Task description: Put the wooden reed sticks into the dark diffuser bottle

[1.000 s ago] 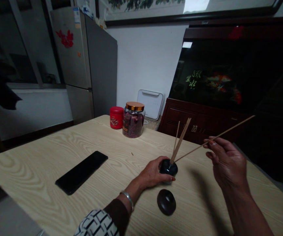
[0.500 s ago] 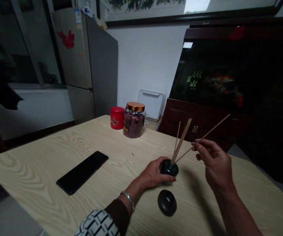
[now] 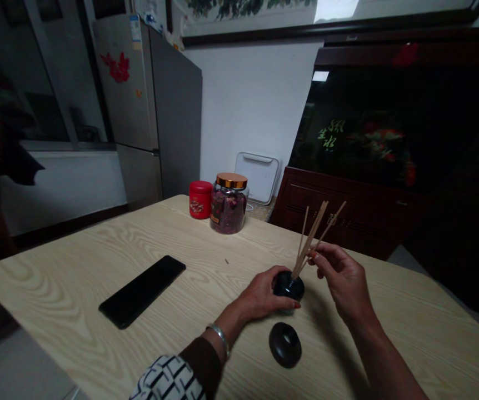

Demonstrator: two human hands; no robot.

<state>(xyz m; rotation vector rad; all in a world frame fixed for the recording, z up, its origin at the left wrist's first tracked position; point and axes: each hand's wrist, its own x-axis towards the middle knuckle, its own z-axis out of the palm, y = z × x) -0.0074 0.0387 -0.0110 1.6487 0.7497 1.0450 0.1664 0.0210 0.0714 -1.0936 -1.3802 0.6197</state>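
A small dark glass reed diffuser bottle (image 3: 293, 289) stands on the table, and my left hand (image 3: 262, 294) is wrapped round its left side. Several thin reed sticks (image 3: 315, 228) rise from the bottle's mouth, fanned slightly to the right. My right hand (image 3: 343, 278) pinches one reed stick (image 3: 336, 215) between thumb and fingertips; it leans further right than the others, its lower end among them near the mouth. A round dark lid (image 3: 285, 344) with a hole or dip in its middle lies on the table just in front of the bottle.
A black phone (image 3: 143, 291) lies flat on the wood-grain table (image 3: 76, 272) at left. A red canister (image 3: 200, 200) and a glass jar with a copper-coloured lid (image 3: 229, 208) stand at the far edge. A tiny brown bit (image 3: 226, 261) lies mid-table.
My right hand has moved left and closer to the bottle. The stick in it has become steeper and sits nearer the other reeds. My left hand still holds the bottle.
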